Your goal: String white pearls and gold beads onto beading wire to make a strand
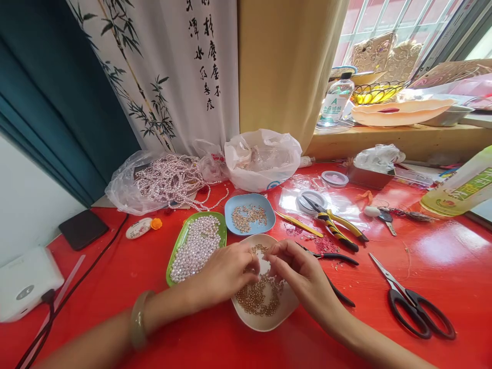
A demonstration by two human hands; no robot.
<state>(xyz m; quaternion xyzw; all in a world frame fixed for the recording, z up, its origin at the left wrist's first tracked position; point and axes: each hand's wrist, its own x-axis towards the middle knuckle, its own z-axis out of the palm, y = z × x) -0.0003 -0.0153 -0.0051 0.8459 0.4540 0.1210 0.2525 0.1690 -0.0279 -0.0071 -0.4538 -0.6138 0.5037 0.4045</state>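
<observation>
Both hands are over a white dish (253,322) holding small gold beads (257,300). My left hand (230,269), with a bangle on its wrist, has its fingers curled over the dish's upper left part; what they hold, if anything, is hidden. Close beside it on the right, my right hand (294,264) has thumb and forefinger pinched together, and anything between them is too small to make out. A green tray (172,259) full of pearly beads (196,246) lies partly behind my left forearm. Beyond the hands sits a blue dish (250,200) with more gold beads.
Yellow tweezers (300,224), yellow-black pliers (336,225), black-handled pliers (338,257) and scissors (413,302) lie right. Strung pearls (165,179) and a plastic bag (263,159) stand behind. A black cable (96,256) crosses the left side; a bottle (461,187) leans at right.
</observation>
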